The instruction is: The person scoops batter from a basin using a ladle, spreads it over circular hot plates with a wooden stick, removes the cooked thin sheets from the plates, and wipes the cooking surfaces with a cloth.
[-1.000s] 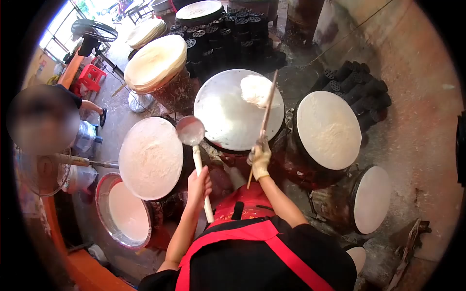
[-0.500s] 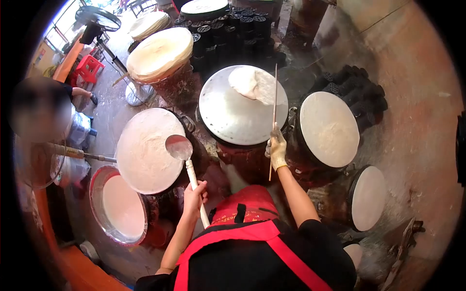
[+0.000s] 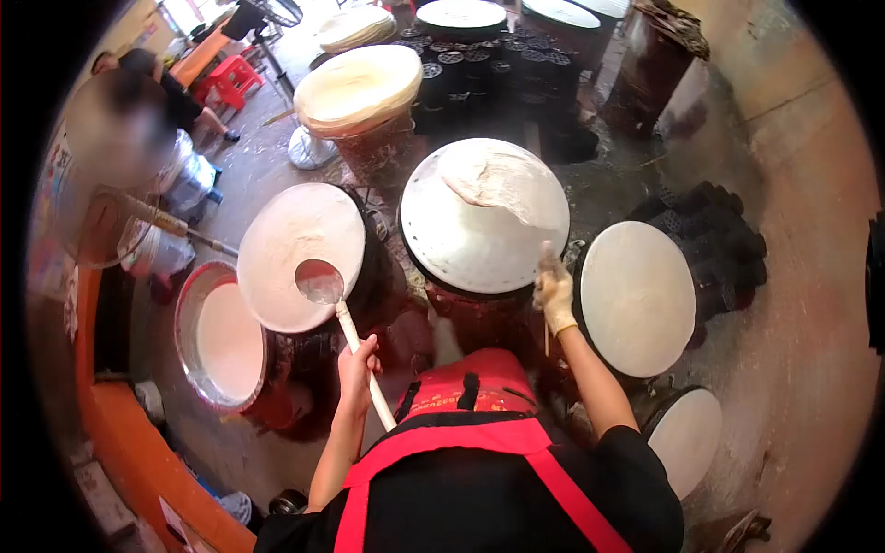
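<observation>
From my end of the feed I take the middle griddle (image 3: 461,253) as my landmark. The batter (image 3: 502,180) lies on its far half, a ragged white patch whose long axis slants from the far left toward the griddle's right rim, with the near left of the metal bare. The gloved right hand (image 3: 556,293) is at the griddle's near right edge, so from there I read the batter as away and to the left, its right end closest. That hand is wrapped round a thin stick (image 3: 547,343); the far end is blurred, and I cannot tell whether it meets the batter. The bare left hand (image 3: 358,369) is farther off, beyond the griddle's near left side, fingers closed on the ladle (image 3: 349,327). I see the handle slope from that hand toward the griddle's left, where the bowl sits over a pale round disc (image 3: 304,217); whether they touch, I cannot say. I judge the right hand better placed for the batter, the ladle well apart from it.
</observation>
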The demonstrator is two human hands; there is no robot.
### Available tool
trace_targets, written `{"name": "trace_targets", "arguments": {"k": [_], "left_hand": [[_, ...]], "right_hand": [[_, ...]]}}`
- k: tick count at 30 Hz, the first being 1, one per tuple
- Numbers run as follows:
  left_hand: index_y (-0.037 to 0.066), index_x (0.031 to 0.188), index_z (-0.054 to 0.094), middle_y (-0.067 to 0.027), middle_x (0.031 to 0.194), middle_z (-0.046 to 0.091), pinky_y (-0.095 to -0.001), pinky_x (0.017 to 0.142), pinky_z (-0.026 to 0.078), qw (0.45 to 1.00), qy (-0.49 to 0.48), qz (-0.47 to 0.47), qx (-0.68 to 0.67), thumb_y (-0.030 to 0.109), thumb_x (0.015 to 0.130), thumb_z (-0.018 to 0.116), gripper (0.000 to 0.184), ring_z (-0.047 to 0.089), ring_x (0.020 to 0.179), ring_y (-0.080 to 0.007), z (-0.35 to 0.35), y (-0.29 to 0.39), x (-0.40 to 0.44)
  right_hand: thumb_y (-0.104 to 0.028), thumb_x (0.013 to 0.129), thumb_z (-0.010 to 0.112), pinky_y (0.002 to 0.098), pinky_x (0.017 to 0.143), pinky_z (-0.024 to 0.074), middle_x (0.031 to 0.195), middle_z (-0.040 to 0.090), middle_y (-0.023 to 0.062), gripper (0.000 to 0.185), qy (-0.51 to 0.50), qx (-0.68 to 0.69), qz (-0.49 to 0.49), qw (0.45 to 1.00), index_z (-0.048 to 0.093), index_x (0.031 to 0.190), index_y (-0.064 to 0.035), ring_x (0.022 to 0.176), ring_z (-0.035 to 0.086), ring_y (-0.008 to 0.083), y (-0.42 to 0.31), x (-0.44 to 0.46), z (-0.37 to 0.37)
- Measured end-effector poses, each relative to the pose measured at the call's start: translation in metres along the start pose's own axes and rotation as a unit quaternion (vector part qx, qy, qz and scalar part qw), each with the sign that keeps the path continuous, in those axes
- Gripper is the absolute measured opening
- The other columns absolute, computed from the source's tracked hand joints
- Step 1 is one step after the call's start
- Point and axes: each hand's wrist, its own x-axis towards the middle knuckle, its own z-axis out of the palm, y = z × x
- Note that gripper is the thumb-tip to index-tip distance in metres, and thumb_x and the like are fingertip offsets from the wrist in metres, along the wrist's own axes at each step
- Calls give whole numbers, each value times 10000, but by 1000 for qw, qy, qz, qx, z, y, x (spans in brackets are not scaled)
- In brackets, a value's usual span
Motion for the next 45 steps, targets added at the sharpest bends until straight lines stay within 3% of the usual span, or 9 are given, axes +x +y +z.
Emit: {"name": "trace_targets", "arguments": {"k": [3, 8, 13, 19, 27, 34, 39, 41, 45], "left_hand": [[79, 768, 509, 13, 612, 477, -234, 511, 364, 998, 50, 32, 22, 188, 850, 624, 178, 439, 505, -96, 16, -19, -11], [66, 868, 588, -24, 797, 617, -235, 687, 445, 998, 59, 7, -14, 173, 843, 637, 121, 586, 733, -115, 34, -64, -26], [70, 1034, 632, 5, 957, 600, -243, 736, 443, 995, 83, -37, -43, 162, 846, 619, 210, 541, 855, -83, 45, -78, -55], [97, 1058, 643, 60, 948, 548, -209, 723, 404, 992, 120, -30, -32, 151, 837, 626, 228, 479, 855, -44, 53, -76, -69], [90, 1064, 640, 74, 910, 529, -194, 714, 405, 985, 167, -42, -25, 144, 841, 634, 229, 467, 809, -20, 63, -70, -96], [83, 1093, 613, 53, 1006, 519, -250, 809, 455, 989, 138, -58, -12, 151, 864, 598, 240, 474, 940, -48, 49, -68, -102], [100, 1094, 617, 67, 966, 515, -234, 798, 441, 992, 97, -62, 48, 172, 872, 589, 235, 464, 925, -31, 39, -48, -76], [101, 1097, 615, 70, 954, 519, -238, 809, 434, 993, 61, -65, 81, 181, 871, 590, 241, 465, 922, -31, 35, -35, -64], [93, 1076, 631, 63, 903, 562, -193, 732, 380, 992, -16, -46, 116, 163, 840, 638, 247, 496, 840, -45, 20, -9, -41]], "right_hand": [[-250, 929, 526, 250, 414, 377, 700, 571, -4, 370, 13, -235, -149, 960, 535, 1263, -91, 447, 408, 66, 38, 82, -30], [-219, 924, 527, 265, 716, 450, 916, 622, 59, 395, -175, -306, -123, 928, 505, 1300, -102, 740, 525, 119, -2, 60, 5], [-157, 908, 546, 202, 408, 278, 586, 447, -66, 397, -295, -247, 25, 923, 510, 1303, -134, 456, 339, 33, -55, 29, -43], [-111, 877, 512, 215, 387, 288, 607, 485, -39, 414, -135, -216, -90, 963, 509, 1289, -71, 431, 357, 58, -52, 98, -20], [-205, 902, 557, 220, 391, 313, 624, 507, -31, 392, -376, -251, 22, 892, 527, 1270, -72, 464, 410, 53, -43, 128, -63], [-218, 920, 533, 241, 370, 293, 526, 425, -42, 410, -366, -239, 52, 898, 491, 1310, -101, 399, 353, 76, -52, 92, -18], [-146, 897, 575, 180, 689, 420, 925, 643, 21, 377, -327, -286, 23, 900, 544, 1268, -93, 775, 525, 45, -29, 36, -93], [-176, 900, 580, 186, 478, 380, 796, 606, -23, 403, -247, -205, -4, 947, 514, 1287, -84, 555, 455, 31, -15, 17, -86], [-245, 927, 518, 207, 377, 308, 626, 443, -70, 416, -137, -145, 11, 980, 470, 1326, -137, 431, 348, 35, 8, -25, -36]]}}
